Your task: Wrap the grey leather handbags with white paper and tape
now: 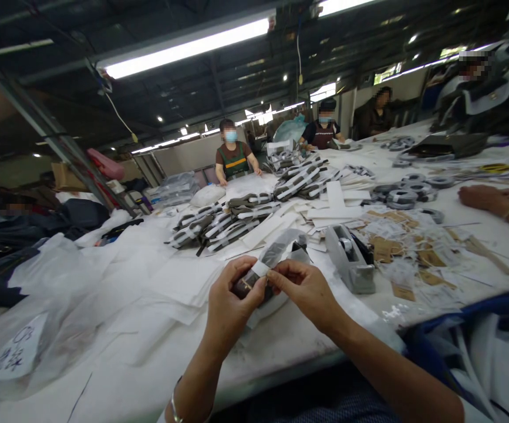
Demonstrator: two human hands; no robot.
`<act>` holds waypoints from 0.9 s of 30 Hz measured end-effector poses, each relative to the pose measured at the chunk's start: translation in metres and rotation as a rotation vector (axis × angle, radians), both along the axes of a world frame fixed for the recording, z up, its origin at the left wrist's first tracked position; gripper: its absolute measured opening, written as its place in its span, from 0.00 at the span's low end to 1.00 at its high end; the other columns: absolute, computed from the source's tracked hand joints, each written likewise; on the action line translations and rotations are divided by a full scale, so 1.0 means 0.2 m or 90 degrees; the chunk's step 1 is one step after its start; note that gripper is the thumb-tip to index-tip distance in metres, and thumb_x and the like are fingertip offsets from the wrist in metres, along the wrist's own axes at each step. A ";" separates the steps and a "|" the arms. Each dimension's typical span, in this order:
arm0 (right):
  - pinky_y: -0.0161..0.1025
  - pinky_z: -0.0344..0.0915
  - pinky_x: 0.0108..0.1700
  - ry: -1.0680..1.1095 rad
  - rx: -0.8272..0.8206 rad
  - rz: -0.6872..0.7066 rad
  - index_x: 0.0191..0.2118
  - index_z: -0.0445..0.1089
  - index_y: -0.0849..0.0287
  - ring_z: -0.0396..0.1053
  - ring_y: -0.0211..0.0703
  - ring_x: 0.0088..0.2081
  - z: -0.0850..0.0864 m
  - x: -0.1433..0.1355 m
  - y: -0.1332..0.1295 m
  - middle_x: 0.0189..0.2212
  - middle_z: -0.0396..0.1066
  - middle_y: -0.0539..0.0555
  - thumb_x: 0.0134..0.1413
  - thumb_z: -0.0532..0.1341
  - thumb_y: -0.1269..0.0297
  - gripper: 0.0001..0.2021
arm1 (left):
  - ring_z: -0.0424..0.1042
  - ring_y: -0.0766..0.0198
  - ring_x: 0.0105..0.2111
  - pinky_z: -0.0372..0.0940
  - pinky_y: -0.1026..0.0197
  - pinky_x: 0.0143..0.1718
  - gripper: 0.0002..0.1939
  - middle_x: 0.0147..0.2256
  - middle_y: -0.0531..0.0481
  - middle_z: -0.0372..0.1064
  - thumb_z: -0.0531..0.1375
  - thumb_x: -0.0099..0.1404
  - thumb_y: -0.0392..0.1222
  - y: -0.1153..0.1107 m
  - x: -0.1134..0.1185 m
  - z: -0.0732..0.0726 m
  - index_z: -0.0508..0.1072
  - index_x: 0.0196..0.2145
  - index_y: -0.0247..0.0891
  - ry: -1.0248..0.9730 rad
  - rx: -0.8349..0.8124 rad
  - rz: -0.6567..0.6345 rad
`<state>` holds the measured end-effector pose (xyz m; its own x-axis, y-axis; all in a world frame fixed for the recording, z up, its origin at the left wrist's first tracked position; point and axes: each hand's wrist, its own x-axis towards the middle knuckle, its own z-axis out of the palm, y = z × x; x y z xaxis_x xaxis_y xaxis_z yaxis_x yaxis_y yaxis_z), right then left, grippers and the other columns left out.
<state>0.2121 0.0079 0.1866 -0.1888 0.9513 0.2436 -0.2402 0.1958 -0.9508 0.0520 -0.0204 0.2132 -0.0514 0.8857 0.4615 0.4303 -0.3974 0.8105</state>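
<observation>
Dark bundle in two hands at the near side of the desk

A white band crosses the bundle, and clear plastic shows around its far end. The left hand grips the bundle from the side, thumb on top. The fingers of the right hand are pinched together at the band's edge; how much of the bundle they hold is hidden.

Just right of the bundle stands a gray tape dispenser, with brown tags scattered beyond it. Behind the hands lie white paper strips and a heap of dark, white-banded bundles. Coiled gray rolls sit farther right, near another person's forearm. On the left, a clear plastic bag holds a handwritten white label. Across the desk, a masked person in an apron faces this way.
</observation>
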 end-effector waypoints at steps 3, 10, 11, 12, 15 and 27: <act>0.39 0.69 0.37 0.003 -0.003 0.030 0.30 0.74 0.59 0.71 0.41 0.31 0.00 0.01 -0.02 0.26 0.73 0.50 0.51 0.67 0.51 0.15 | 0.74 0.58 0.46 0.68 0.58 0.49 0.16 0.44 0.48 0.75 0.65 0.60 0.45 0.01 -0.01 -0.02 0.72 0.45 0.41 0.004 -0.007 0.005; 0.41 0.70 0.39 -0.048 0.035 -0.001 0.43 0.69 0.56 0.74 0.44 0.33 -0.02 0.03 -0.02 0.30 0.76 0.50 0.57 0.64 0.59 0.10 | 0.75 0.58 0.45 0.69 0.59 0.47 0.14 0.43 0.50 0.75 0.65 0.61 0.46 -0.01 0.03 -0.04 0.73 0.44 0.43 0.038 0.019 0.036; 0.42 0.71 0.39 -0.046 0.035 -0.004 0.45 0.68 0.55 0.75 0.44 0.33 -0.02 0.03 -0.02 0.30 0.76 0.50 0.57 0.64 0.60 0.11 | 0.75 0.58 0.44 0.69 0.59 0.47 0.14 0.43 0.50 0.75 0.65 0.61 0.46 -0.02 0.03 -0.04 0.73 0.44 0.43 0.045 0.021 0.036; 0.43 0.71 0.40 -0.042 0.037 -0.005 0.46 0.66 0.54 0.75 0.45 0.33 -0.03 0.03 -0.02 0.30 0.76 0.49 0.56 0.64 0.62 0.12 | 0.75 0.58 0.43 0.70 0.59 0.46 0.14 0.42 0.50 0.75 0.64 0.61 0.46 -0.02 0.04 -0.04 0.73 0.44 0.43 0.053 0.023 0.037; 0.44 0.70 0.43 -0.028 0.056 -0.014 0.44 0.65 0.54 0.75 0.45 0.36 -0.03 0.02 -0.01 0.34 0.77 0.51 0.57 0.62 0.65 0.09 | 0.76 0.58 0.41 0.70 0.60 0.43 0.13 0.41 0.51 0.76 0.64 0.61 0.45 -0.03 0.05 -0.04 0.73 0.43 0.44 0.076 0.035 0.040; 0.41 0.68 0.42 -0.105 0.100 -0.136 0.41 0.64 0.54 0.75 0.46 0.39 -0.02 -0.05 0.00 0.37 0.76 0.52 0.54 0.60 0.70 0.09 | 0.74 0.62 0.36 0.69 0.63 0.38 0.14 0.39 0.52 0.74 0.65 0.61 0.45 -0.03 0.05 -0.04 0.71 0.44 0.43 -0.013 -0.005 0.017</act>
